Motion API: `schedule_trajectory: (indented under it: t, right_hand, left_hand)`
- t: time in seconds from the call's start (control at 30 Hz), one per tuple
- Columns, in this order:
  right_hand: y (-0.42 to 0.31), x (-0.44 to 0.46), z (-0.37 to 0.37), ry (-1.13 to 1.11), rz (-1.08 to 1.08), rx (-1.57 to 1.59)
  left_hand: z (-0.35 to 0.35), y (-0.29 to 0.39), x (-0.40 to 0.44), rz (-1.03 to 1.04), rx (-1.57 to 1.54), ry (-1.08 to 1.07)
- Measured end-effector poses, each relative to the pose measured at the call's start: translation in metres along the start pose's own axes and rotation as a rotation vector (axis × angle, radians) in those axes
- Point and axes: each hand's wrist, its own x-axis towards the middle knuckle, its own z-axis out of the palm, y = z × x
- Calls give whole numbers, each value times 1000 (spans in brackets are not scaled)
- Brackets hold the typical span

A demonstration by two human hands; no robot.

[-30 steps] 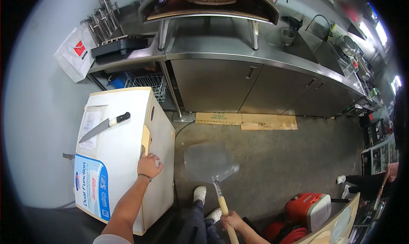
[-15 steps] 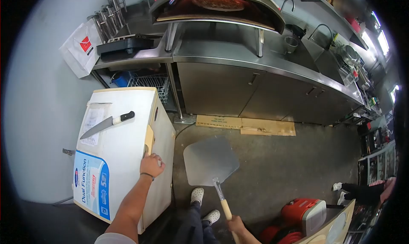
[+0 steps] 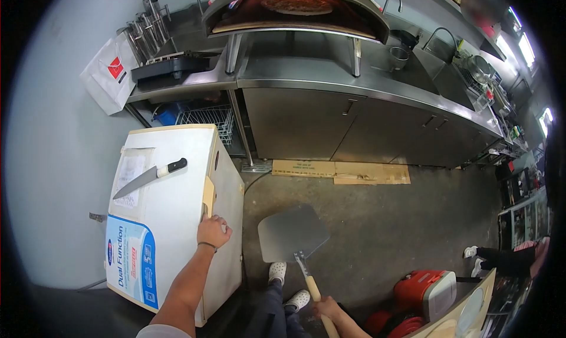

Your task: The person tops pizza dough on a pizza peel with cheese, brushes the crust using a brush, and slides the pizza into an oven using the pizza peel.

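My right hand is wrapped round the wooden handle of a pizza peel. Its wide metal blade points away from me, low over the floor. Curled at the edge of a white chest freezer, my left hand grips the near end of the cream handle; some of its fingers are hidden. On the freezer's lid lies a kitchen knife, its black and white handle toward the counter. Inside the pizza oven, raised on legs ahead, a pizza is visible.
A steel counter with cabinets runs ahead of me. Flattened cardboard lies at its foot. Right of my legs is a red and white cooler. Another person's legs show at far right. A paper bag stands at left.
My view has shifted slightly. The peel's blade sits a little lower and nearer my feet. Both hands keep their places on the peel and the freezer.
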Motion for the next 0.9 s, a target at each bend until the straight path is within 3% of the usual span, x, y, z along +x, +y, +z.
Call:
schedule_trajectory:
  t: [0.17, 0.5, 0.9]
  right_hand:
    - [-14, -13, 3, -112, 17, 319]
    - [-16, -12, 8, -149, -7, 290]
    - [-12, -4, 8, -237, 47, 482]
  left_hand:
    - [-1, 1, 0, -8, 19, 1]
    - [3, -1, 1, 5, 2, 18]
    - [3, 0, 0, -29, -16, 5]
